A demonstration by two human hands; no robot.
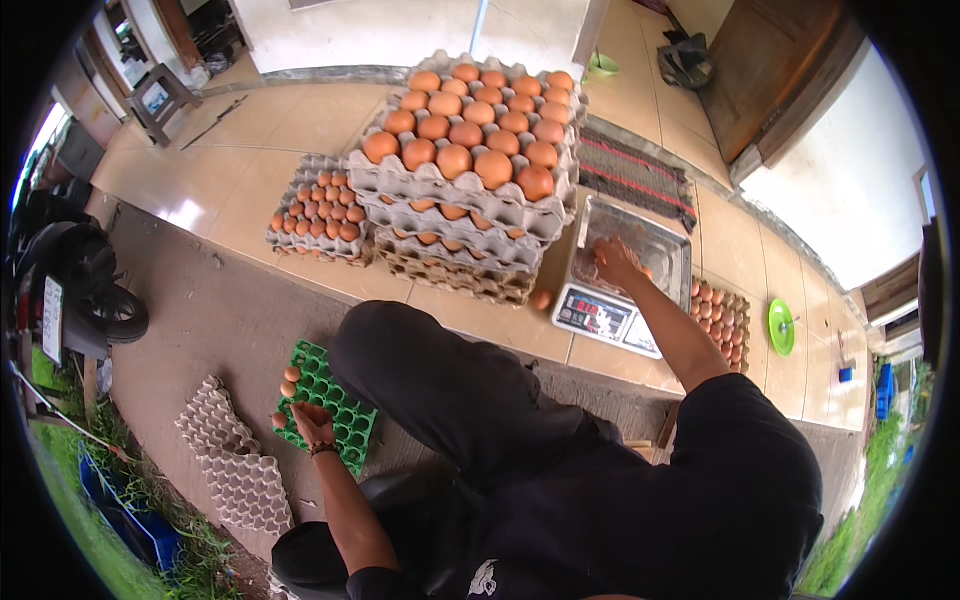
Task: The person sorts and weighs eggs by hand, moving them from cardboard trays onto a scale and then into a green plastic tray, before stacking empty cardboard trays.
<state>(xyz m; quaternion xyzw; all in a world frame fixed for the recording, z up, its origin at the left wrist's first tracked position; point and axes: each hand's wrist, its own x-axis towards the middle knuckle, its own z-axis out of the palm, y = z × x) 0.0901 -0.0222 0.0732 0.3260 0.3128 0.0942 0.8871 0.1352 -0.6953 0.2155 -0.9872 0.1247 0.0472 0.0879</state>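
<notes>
My left hand [313,424] is over a green plastic egg tray [351,431] on the ground, palm partly turned up. One brown egg [280,420] lies at the tray's edge beside my fingers, and two more eggs [290,381] sit along the same side. Whether that hand grips anything is unclear. My right hand [621,264] reaches into the metal pan [675,259] of a digital scale [604,319]. An egg [600,255] shows at its fingertips, and another egg [646,272] is in the pan; the fingers partly hide the grip. One loose egg [541,300] rests on the tiles left of the scale.
A tall stack of egg-filled pulp trays [457,217] stands on the tiled ledge [300,120]. Filled trays [321,210] [724,322] flank the stack and scale. Pulp trays [244,476] lie on the ground at left. A green plate [781,328] and a motorcycle [67,285] are farther out.
</notes>
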